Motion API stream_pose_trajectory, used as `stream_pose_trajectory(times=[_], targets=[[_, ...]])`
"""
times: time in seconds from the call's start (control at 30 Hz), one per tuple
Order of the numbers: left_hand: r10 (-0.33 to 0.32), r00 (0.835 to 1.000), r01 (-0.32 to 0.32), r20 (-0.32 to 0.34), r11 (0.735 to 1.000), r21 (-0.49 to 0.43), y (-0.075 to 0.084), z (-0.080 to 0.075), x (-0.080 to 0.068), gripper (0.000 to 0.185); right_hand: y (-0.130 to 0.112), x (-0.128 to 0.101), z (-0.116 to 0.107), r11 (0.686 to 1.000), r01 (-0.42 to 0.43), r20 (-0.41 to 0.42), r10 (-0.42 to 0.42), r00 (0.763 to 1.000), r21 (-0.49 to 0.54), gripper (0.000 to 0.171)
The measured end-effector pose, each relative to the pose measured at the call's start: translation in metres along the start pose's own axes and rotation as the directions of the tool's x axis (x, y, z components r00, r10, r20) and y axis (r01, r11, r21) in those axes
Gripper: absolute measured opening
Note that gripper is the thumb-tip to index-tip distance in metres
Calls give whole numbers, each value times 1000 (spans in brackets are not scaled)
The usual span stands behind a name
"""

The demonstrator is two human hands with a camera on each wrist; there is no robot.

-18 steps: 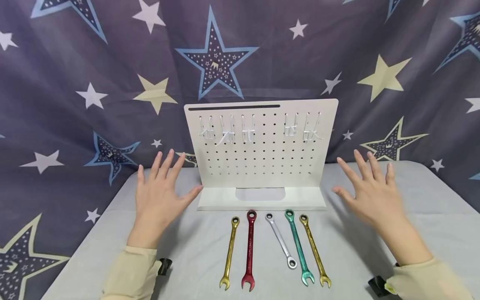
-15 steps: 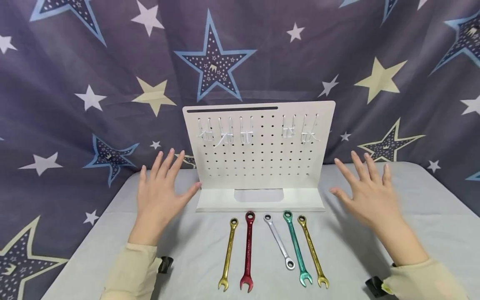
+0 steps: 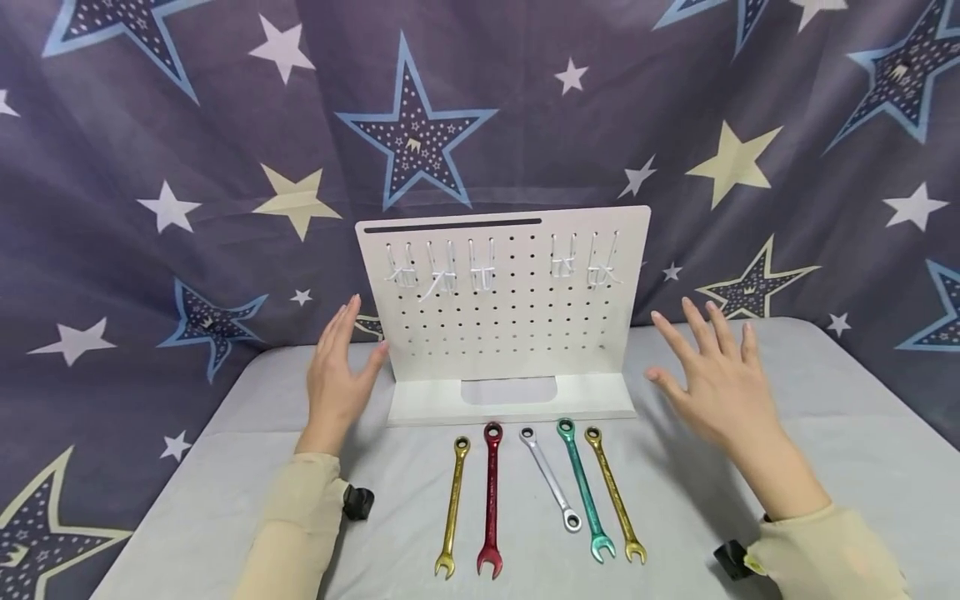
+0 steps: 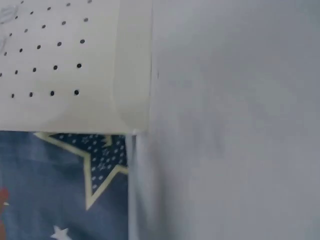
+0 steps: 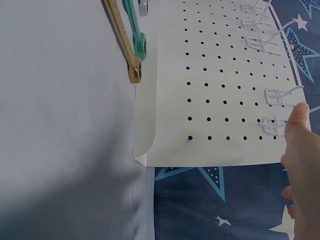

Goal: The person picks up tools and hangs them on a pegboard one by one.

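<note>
The pegboard (image 3: 498, 315) is standing toward the far side of the table (image 3: 405, 500), its white hooks (image 3: 482, 269) lining the upper part, three left and two right. On its near side, a gold wrench (image 3: 453, 508), a red wrench (image 3: 491, 500), a silver wrench (image 3: 550, 479), a green wrench (image 3: 582, 487) and a second gold wrench (image 3: 615, 494) are lying in a row. The left hand (image 3: 336, 387) is hovering by the pegboard's left edge, fingers straight; whether its thumb is touching, I cannot tell. The right hand (image 3: 723, 387) is hovering apart from the right edge, fingers spread. Neither is gripping anything. Working well here is probably calling for even, unhurried hands, clearing the hooks and not nudging the pegboard
</note>
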State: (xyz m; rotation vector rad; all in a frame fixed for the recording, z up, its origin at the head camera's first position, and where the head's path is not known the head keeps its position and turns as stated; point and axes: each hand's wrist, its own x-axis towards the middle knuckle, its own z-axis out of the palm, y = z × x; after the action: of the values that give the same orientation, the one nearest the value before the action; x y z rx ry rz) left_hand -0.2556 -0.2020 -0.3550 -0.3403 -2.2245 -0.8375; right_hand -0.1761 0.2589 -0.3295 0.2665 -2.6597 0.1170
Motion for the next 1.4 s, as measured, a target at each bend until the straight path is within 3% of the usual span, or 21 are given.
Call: stream_pose_trajectory(times=[0.13, 0.2, 0.27, 0.37, 0.43, 0.67, 0.8, 0.93, 1.0, 1.2, 1.3, 1.4], targets=[[-87, 996, 86, 5, 980, -177, -3, 14, 8, 66, 3, 0, -2, 1000, 6, 10, -6, 1000, 14, 67], [-153, 988, 154, 29, 939, -306, -3, 19, 13, 64, 3, 1, -2, 999, 20, 25, -21, 999, 45, 65], [-213, 975, 216, 54, 882, -419, -3, 22, 16, 63, 2, 1, -1, 996, 37, 49, -41, 998, 76, 63], [-269, 961, 263, 62, 819, -511, -2, 27, 22, 59, 0, 0, 1, 991, 52, 83, -62, 995, 123, 61], [-290, 956, 273, 48, 817, -507, -3, 31, 26, 57, -2, -1, 2, 990, 51, 94, -64, 994, 133, 60], [-326, 945, 288, -14, 852, -437, -8, 48, 37, 53, -5, -4, 2, 988, 36, 96, -51, 994, 148, 60], [-387, 922, 337, -9, 814, -473, -12, 53, 33, 46, -6, -5, -2, 986, 26, 116, -45, 992, 163, 61], [-416, 909, 359, 4, 778, -516, -12, 50, 27, 36, -6, -5, -9, 978, -13, 162, -21, 986, 207, 61], [-422, 906, 370, 15, 777, -509, -14, 50, 24, 34, -7, -4, -12, 970, -36, 210, -15, 978, 239, 60], [-409, 912, 376, 25, 810, -450, -18, 56, 21, 30, -8, -6, -12, 917, -75, 341, -69, 937, 392, 51], [-387, 922, 362, 28, 832, -420, -20, 56, 24, 27, -11, -7, -5, 875, -91, 392, -118, 912, 475, 45], [-366, 930, 340, 24, 837, -428, -18, 54, 30, 26, -15, -6, 4, 808, -120, 445, -188, 875, 577, 36]])
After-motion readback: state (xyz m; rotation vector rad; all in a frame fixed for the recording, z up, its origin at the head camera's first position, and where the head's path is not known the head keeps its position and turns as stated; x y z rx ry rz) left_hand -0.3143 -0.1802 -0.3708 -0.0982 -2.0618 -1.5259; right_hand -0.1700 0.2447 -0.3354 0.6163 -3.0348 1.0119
